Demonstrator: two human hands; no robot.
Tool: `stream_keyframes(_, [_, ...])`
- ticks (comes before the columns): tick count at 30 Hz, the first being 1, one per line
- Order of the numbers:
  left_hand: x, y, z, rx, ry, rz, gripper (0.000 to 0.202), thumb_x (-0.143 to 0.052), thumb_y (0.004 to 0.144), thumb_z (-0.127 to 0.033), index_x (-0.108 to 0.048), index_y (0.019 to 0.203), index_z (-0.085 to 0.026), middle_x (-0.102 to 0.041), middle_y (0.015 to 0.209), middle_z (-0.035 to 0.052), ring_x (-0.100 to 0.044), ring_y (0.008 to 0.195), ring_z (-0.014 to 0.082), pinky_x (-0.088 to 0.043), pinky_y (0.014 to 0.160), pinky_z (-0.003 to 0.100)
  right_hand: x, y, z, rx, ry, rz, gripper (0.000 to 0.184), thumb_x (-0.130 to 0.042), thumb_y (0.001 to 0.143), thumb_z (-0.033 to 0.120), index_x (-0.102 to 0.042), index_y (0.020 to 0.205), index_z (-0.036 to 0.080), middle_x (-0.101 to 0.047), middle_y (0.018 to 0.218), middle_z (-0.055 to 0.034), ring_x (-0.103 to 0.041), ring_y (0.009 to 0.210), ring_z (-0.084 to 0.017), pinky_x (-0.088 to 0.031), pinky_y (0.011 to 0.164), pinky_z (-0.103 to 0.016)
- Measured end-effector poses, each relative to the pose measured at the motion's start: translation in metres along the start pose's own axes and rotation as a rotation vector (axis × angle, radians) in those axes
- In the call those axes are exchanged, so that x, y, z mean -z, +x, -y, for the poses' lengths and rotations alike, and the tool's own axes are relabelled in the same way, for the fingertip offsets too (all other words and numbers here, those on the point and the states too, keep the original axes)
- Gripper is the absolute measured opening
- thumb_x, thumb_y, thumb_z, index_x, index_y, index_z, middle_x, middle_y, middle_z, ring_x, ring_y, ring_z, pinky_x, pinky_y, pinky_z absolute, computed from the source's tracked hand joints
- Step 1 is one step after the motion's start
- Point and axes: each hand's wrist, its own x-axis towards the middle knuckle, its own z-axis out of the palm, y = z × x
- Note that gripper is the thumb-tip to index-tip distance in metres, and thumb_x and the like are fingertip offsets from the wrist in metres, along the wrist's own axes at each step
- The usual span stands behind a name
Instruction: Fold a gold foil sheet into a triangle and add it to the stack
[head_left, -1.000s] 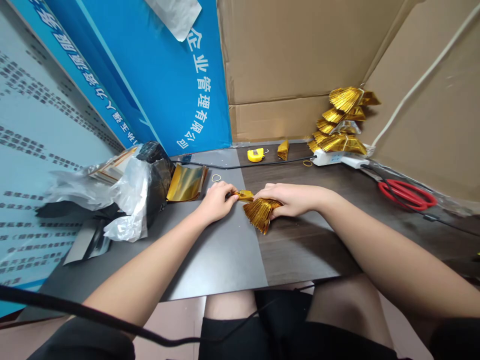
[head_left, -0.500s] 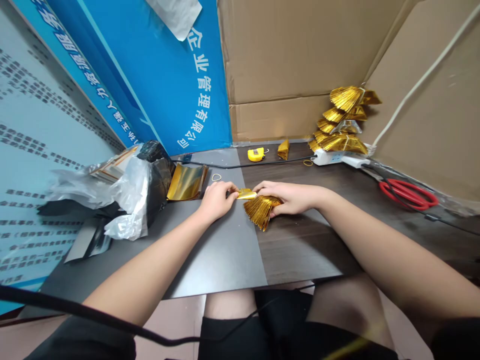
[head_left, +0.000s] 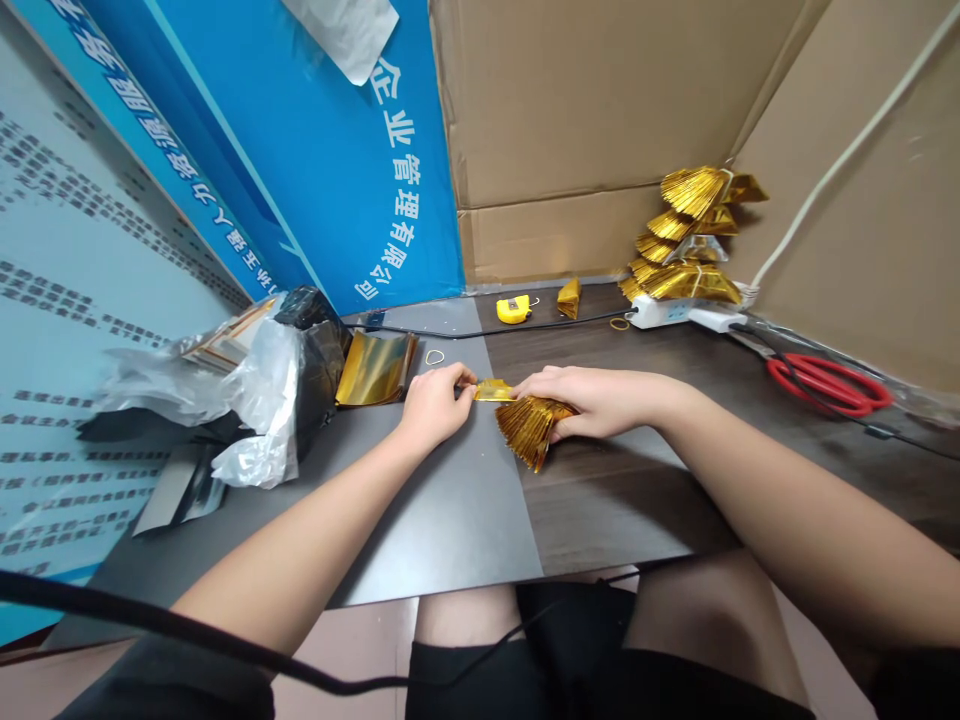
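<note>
A fanned bundle of folded gold foil papers (head_left: 528,430) lies on the table under my right hand (head_left: 581,397), whose fingers curl over its top. My left hand (head_left: 435,404) pinches the left end of a small gold foil piece (head_left: 493,391) that sticks out of the bundle between both hands. Flat gold foil sheets (head_left: 373,366) lie just left of my left hand. A rubber band (head_left: 434,356) rests on the table behind it.
A pile of finished gold bundles (head_left: 686,240) sits on a white power strip (head_left: 675,314) at the back right. Red scissors (head_left: 825,385) lie at the right. A yellow tape measure (head_left: 512,308) and plastic bags (head_left: 255,385) are nearby. Cardboard walls stand behind.
The small gold piece between my hands has been flattened and straightened. Both hands stay on the bundle, almost in place.
</note>
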Motion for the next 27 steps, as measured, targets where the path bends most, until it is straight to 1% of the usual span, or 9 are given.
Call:
stream_keyframes(4, [0.000,-0.001,-0.001,0.023,0.012,-0.007,0.012,-0.065,0.092,-0.024,-0.073,0.100,-0.023,-0.080,0.103,0.0019,-0.073,0.095,0.0247,-0.054,0.086,0.036,0.004,-0.003,0.009,-0.072,-0.027,0.040,0.044,-0.075,0.086,0.031,-0.067,0.127,0.020,-0.071,0.123,-0.0120,-0.064,0.116,-0.030,-0.050,0.099,-0.042])
stream_keyframes(7, [0.000,-0.002,-0.002,0.040,0.016,-0.015,0.012,-0.065,0.092,-0.025,-0.074,0.099,-0.023,-0.080,0.103,0.0017,-0.073,0.098,0.0252,-0.054,0.086,0.037,0.004,-0.004,0.012,-0.088,-0.031,0.048,0.041,-0.076,0.085,0.030,-0.069,0.124,0.020,-0.072,0.121,-0.0112,-0.066,0.113,-0.030,-0.050,0.098,-0.041])
stream_keyframes(11, [0.000,-0.003,-0.002,0.052,0.017,-0.020,0.011,-0.064,0.092,-0.027,-0.073,0.096,-0.023,-0.080,0.102,0.0017,-0.073,0.098,0.0252,-0.053,0.085,0.037,0.003,-0.005,0.010,-0.099,-0.032,0.046,0.045,-0.077,0.084,0.034,-0.068,0.126,0.021,-0.073,0.120,-0.0110,-0.068,0.111,-0.030,-0.051,0.095,-0.039])
stream_keyframes(15, [0.001,-0.002,-0.002,0.042,0.011,-0.003,0.010,-0.064,0.092,-0.026,-0.074,0.096,-0.023,-0.080,0.100,0.0010,-0.073,0.095,0.0246,-0.053,0.084,0.037,0.002,-0.006,0.005,-0.131,-0.011,0.079,0.061,-0.075,0.085,0.036,-0.060,0.142,0.019,-0.073,0.123,-0.0119,-0.070,0.109,-0.029,-0.053,0.091,-0.037])
stream_keyframes(17, [0.002,-0.001,-0.001,0.034,0.006,0.010,0.011,-0.064,0.092,-0.026,-0.074,0.095,-0.024,-0.080,0.099,0.0006,-0.073,0.092,0.0235,-0.052,0.083,0.036,0.002,-0.006,-0.001,-0.117,0.019,0.084,0.068,-0.073,0.086,0.037,-0.054,0.149,0.020,-0.072,0.125,-0.0116,-0.070,0.109,-0.028,-0.054,0.092,-0.036])
stream_keyframes(21, [0.003,0.001,0.001,0.017,0.007,0.030,0.011,-0.064,0.093,-0.027,-0.074,0.095,-0.024,-0.079,0.096,0.0008,-0.072,0.088,0.0214,-0.052,0.081,0.034,0.002,-0.009,-0.017,-0.083,0.110,0.111,0.083,-0.070,0.089,0.042,-0.038,0.162,0.021,-0.065,0.143,-0.0101,-0.065,0.122,-0.025,-0.050,0.103,-0.035])
stream_keyframes(24, [0.003,0.002,0.005,-0.016,0.016,0.053,0.013,-0.065,0.092,-0.027,-0.073,0.102,-0.025,-0.078,0.091,-0.0002,-0.071,0.090,0.0212,-0.050,0.081,0.033,0.004,-0.010,-0.024,-0.089,0.165,0.135,0.087,-0.069,0.089,0.045,-0.034,0.164,0.020,-0.061,0.147,-0.0100,-0.063,0.126,-0.025,-0.049,0.106,-0.034])
stream_keyframes(27, [0.003,0.002,0.007,-0.045,0.039,0.060,0.022,-0.064,0.093,-0.026,-0.072,0.114,-0.027,-0.076,0.093,0.0003,-0.070,0.097,0.0218,-0.049,0.084,0.034,0.006,-0.009,-0.024,-0.092,0.202,0.147,0.084,-0.068,0.091,0.046,-0.035,0.164,0.020,-0.065,0.142,-0.0099,-0.066,0.120,-0.024,-0.052,0.101,-0.033])
